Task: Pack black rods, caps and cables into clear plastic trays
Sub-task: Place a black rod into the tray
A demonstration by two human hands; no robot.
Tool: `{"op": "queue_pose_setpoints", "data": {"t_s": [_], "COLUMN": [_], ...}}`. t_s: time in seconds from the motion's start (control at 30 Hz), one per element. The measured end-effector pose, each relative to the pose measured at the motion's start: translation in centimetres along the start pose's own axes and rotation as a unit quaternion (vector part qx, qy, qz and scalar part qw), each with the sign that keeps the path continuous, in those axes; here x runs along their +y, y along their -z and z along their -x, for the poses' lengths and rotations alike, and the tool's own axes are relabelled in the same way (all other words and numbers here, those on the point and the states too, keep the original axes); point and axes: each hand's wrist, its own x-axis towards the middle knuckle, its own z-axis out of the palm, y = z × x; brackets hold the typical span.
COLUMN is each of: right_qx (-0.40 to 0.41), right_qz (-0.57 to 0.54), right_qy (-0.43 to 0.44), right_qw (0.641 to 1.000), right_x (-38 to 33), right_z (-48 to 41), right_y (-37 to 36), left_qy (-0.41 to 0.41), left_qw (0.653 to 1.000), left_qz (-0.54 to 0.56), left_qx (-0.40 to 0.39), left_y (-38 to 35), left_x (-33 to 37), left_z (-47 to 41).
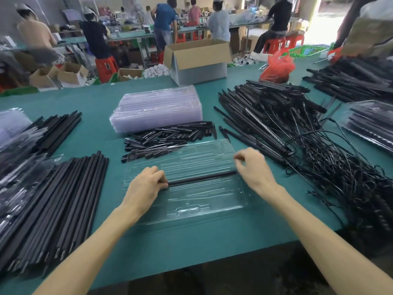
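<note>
Grips one black rod [202,178] by its left end with the left hand [146,185], fingers curled round it and thumb closed against it. Meets the rod's right tip with the right hand [253,167], fingers bent down over that end; cannot tell whether pinching the tip or only touching it, that hand being blurred. Holds the rod level between the two hands, along a long groove about midway across the clear tray [191,203], which sits flat under both hands.

Just beyond the grip, touching the tray's far edge: a loose heap of black caps [170,135]. Behind those, a stack of empty trays [157,109]. Left of the gripping hand, apart from the tray, a bundle of more rods [53,199] flat on the green table [191,248]. Right of the right hand, near the tray's right end, a tangle of black cables [340,167] with rods lying among them. Far beyond the grip, an open cardboard box [197,58] and a red bag [278,69].
</note>
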Motion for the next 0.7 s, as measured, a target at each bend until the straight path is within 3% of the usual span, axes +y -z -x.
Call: {"op": "queue_pose_setpoints", "data": {"t_s": [0.13,0.23,0.37,0.7], "right_qx": [0.103,0.057,-0.017,0.041], "right_qz": [0.147,0.236,0.316,0.296], "right_qy": [-0.054,-0.13,-0.129,-0.075], "right_qw": [0.982,0.961,0.94,0.951], "right_x": [3.1,5.5,7.6,4.8], "right_z": [-5.1,-7.6,-8.6,-9.0], "right_y": [3.1,3.8,3.3,5.1], "left_qy": [-0.001,0.004,0.013,0.026], "left_qw": [1.0,1.0,1.0,0.998], "left_qz": [-0.012,-0.015,-0.01,-0.024], "left_qx": [0.009,0.003,-0.006,-0.059], "left_y": [-0.2,-0.3,-0.2,0.2], "left_x": [0.4,0.4,0.4,0.2], "left_z": [-0.1,-0.4,-0.7,-1.9]}}
